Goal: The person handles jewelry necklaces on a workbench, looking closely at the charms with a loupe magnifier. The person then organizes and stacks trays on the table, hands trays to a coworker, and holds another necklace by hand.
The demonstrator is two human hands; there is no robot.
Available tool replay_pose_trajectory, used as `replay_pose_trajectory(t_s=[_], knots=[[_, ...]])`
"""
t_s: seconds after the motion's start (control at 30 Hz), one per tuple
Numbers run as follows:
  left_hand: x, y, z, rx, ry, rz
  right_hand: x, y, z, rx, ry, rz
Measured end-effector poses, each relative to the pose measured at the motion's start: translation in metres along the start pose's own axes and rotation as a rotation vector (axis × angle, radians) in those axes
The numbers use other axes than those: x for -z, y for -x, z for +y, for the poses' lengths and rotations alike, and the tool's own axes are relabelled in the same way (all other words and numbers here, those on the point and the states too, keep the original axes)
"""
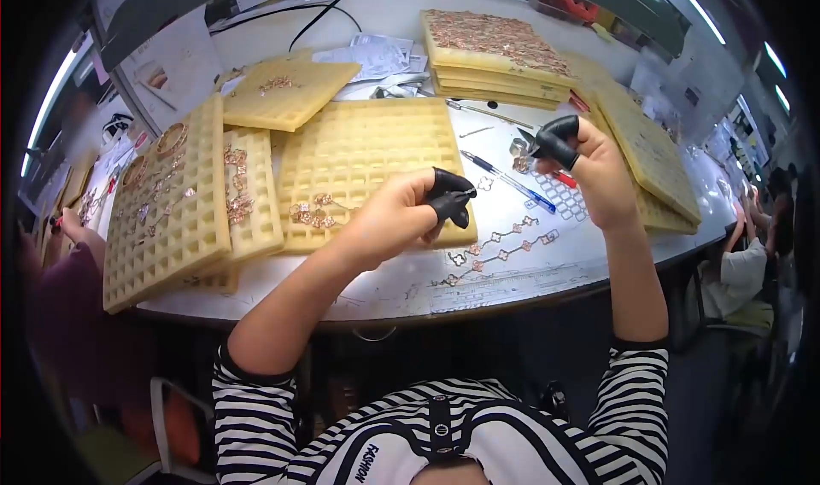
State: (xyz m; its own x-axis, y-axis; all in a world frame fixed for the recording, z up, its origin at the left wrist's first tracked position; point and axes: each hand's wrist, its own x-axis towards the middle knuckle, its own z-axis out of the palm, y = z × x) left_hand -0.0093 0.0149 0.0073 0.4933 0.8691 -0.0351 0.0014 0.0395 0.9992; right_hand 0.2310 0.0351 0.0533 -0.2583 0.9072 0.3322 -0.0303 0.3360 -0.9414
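Observation:
Black finger covers sit on the thumb and index finger of both hands. My left hand [401,207] is pinched shut above the front right part of a yellow grid tray [367,143]; whatever is between the fingertips is too small to make out. To the right, my right hand [594,165] is closed on a dark pointed tool [527,135], its tip facing left and its kind unclear. Between the hands lies a blue pen [508,180]. Chains with clover-shaped links [500,250] are laid out on the white table below. A small metal piece [519,152] is near my right fingertips.
Several yellow grid trays [171,203] with rose-coloured jewellery lean at the left. Another tray [286,92] overlaps the middle one. A tray stack [500,84] stands at the back, and more trays [645,143] lean at the right. People sit at both sides.

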Motion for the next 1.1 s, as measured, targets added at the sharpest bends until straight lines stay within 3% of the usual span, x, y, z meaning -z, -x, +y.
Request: replay_pose_trajectory(t_s=[0.07, 0.2, 0.27, 0.37, 0.43, 0.67, 0.7, 0.73, 0.87, 1.1], knots=[[-0.009, 0.0, -0.006, 0.005, -0.194, 0.0, 0.012, 0.01, 0.006, -0.071, 0.304, -0.038], [-0.025, -0.001, -0.022, -0.414, -0.901, 0.102, 0.028, 0.03, 0.027, -0.277, 0.409, -0.137], [-0.033, 0.01, -0.019, -0.433, -0.979, 0.05, 0.026, 0.04, 0.029, -0.174, 0.723, -0.169], [-0.04, 0.013, -0.026, -0.485, -1.109, 0.027, 0.023, 0.045, 0.033, -0.077, 0.896, -0.202], [-0.039, 0.015, -0.028, -0.492, -1.137, 0.026, 0.027, 0.045, 0.042, 0.061, 0.958, -0.222], [-0.046, 0.01, -0.038, -0.542, -1.125, 0.0, 0.026, 0.044, 0.042, 0.04, 1.097, -0.294], [-0.039, 0.012, -0.037, -0.57, -1.137, 0.019, 0.025, 0.043, 0.046, 0.153, 1.016, -0.324], [-0.038, 0.012, -0.037, -0.565, -1.123, 0.007, 0.026, 0.043, 0.047, 0.122, 1.114, -0.326], [-0.041, 0.01, -0.039, -0.511, -1.106, -0.009, 0.017, 0.046, 0.043, 0.334, 1.186, -0.319], [-0.042, 0.01, -0.041, -0.478, -1.153, 0.0, 0.014, 0.044, 0.041, 0.325, 1.224, -0.306]])
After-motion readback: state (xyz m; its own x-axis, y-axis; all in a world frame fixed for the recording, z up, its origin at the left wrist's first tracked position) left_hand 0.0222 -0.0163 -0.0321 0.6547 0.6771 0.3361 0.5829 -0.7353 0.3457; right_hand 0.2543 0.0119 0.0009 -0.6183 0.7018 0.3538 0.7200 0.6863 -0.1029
